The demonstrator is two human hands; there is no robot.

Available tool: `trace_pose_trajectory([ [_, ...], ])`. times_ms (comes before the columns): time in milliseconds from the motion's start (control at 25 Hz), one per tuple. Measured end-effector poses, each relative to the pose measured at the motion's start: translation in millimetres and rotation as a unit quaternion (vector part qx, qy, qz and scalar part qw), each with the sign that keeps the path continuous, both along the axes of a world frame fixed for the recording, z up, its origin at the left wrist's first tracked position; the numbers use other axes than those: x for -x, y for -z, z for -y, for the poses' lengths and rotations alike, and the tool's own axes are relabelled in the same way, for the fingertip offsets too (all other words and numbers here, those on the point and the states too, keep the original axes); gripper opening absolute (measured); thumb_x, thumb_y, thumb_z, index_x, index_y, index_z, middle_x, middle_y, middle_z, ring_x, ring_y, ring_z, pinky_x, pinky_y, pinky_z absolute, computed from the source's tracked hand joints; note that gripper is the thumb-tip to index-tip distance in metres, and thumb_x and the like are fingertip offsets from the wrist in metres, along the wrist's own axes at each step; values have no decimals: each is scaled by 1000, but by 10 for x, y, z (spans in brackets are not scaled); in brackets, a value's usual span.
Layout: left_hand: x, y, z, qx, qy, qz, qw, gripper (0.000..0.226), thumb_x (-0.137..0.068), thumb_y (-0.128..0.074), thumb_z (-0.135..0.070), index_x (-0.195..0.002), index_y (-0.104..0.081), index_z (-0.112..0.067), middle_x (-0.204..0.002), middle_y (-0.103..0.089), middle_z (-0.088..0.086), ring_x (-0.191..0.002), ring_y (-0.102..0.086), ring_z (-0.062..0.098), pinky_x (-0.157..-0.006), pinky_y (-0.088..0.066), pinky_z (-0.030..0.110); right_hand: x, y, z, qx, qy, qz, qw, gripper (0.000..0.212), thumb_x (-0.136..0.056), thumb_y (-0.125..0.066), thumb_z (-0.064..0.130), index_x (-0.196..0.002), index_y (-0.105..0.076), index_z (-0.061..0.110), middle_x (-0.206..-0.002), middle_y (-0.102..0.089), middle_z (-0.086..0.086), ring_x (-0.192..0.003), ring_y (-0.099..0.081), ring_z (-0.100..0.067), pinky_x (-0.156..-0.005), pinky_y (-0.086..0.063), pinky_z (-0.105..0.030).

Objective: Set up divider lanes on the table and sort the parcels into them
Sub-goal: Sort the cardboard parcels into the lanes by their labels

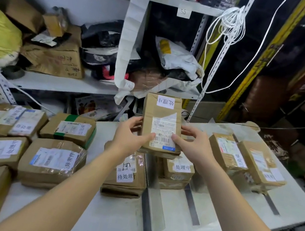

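Observation:
A brown parcel [162,117] with a white shipping label and a handwritten tag is held up above the middle of the white table [211,217]. My left hand [131,134] grips its left edge and my right hand [189,142] grips its right edge. Clear plastic dividers [153,197] with dark base strips stand on the table's right half, forming lanes. One tagged parcel [125,175] lies left of the first divider. A small stack of parcels [177,170] sits in the lane under the held one. Two parcels [245,160] lie at the far right.
Several more taped brown parcels [19,147] crowd the table's left half. Behind the table stands a metal shelf [61,83] full of boxes and bags, with a long strip of white labels [131,30] hanging down. A white cord [231,23] dangles at the right.

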State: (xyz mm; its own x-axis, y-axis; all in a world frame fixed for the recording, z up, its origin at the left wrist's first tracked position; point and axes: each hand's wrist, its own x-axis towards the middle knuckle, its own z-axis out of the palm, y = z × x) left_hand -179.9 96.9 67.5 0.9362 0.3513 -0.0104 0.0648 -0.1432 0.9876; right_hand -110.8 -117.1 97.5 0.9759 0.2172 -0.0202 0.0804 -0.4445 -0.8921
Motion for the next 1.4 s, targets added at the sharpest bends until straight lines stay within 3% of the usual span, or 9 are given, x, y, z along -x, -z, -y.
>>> trace_pose_trajectory([
  [160, -46, 12, 184, -17, -11, -8, 1000, 54, -74, -90, -26, -116, -60, -42, -110, -64, -27, -101, -58, -19, -76, -55, 9, -143, 109, 133, -35, -15, -33, 999, 35, -84, -83, 30, -98, -61, 54, -101, -63, 27, -82, -69, 7, -52, -52, -11],
  [320, -110, 20, 450, -11, -35, -26, 999, 70, -75, -90, -29, -137, -58, -27, -131, -64, -12, -122, -58, 4, -96, -57, 33, -297, 140, 367, -31, -40, -39, 998, 40, -85, -82, 33, -120, -65, 40, -104, -63, 26, -86, -68, 1, -51, -53, -12],
  [560, -277, 88, 949, -22, -62, -47, 997, 70, -79, -86, -35, -142, -54, -29, -133, -62, -15, -122, -57, 6, -91, -54, 26, -569, 204, 818, -29, -65, -64, 995, 50, -86, -81, 31, -133, -64, 25, -124, -67, 7, -105, -69, -13, -79, -65, -39],
  [680, -342, 213, 1146, -6, -70, -68, 995, 68, -84, -83, -31, -144, -52, -29, -133, -63, -15, -123, -58, 7, -92, -57, 28, -685, 338, 957, -2, -78, -72, 994, 52, -87, -80, 34, -135, -63, 25, -126, -66, 7, -103, -69, -11, -78, -65, -38],
  [920, -451, 499, 1356, 17, -58, -122, 991, 57, -89, -78, -25, -141, -56, -32, -116, -66, -25, -107, -63, -3, -66, -55, 12, -817, 700, 1100, 46, -67, -90, 993, 60, -85, -81, 37, -138, -60, 24, -129, -67, 4, -104, -68, -12, -79, -65, -39],
  [1040, -470, 598, 1345, 30, -65, -137, 988, 50, -90, -77, -24, -136, -61, -35, -120, -70, -19, -106, -67, 0, -75, -59, 20, -850, 755, 1105, 70, -61, -74, 993, 61, -81, -83, 42, -135, -62, 24, -127, -68, 5, -102, -67, -11, -79, -64, -37],
  [1200, -443, 577, 1315, 26, -53, -148, 987, 49, -90, -76, -34, -136, -59, -39, -127, -67, -19, -112, -65, 2, -80, -60, 22, -893, 700, 1063, 131, -82, -55, 987, 57, -82, -82, 45, -131, -63, 24, -123, -70, 5, -80, -59, 4, -54, -50, -15],
  [1320, -403, 515, 1240, 11, -53, -156, 986, 48, -89, -74, -44, -135, -60, -38, -127, -63, -24, -114, -57, -4, -73, -53, 9, -869, 597, 999, 175, -76, -43, 981, 58, -84, -79, 44, -135, -60, 24, -127, -68, 2, -93, -66, -8, -60, -51, -21],
  [1400, -346, 463, 1114, -14, -84, -165, 983, 65, -87, -74, -49, -144, -53, -29, -141, -58, -14, -124, -56, 6, -95, -53, 22, -855, 482, 896, 201, -67, 7, 977, 55, -87, -74, 40, -137, -59, 24, -129, -68, 1, -100, -65, -16, -72, -55, -29],
])
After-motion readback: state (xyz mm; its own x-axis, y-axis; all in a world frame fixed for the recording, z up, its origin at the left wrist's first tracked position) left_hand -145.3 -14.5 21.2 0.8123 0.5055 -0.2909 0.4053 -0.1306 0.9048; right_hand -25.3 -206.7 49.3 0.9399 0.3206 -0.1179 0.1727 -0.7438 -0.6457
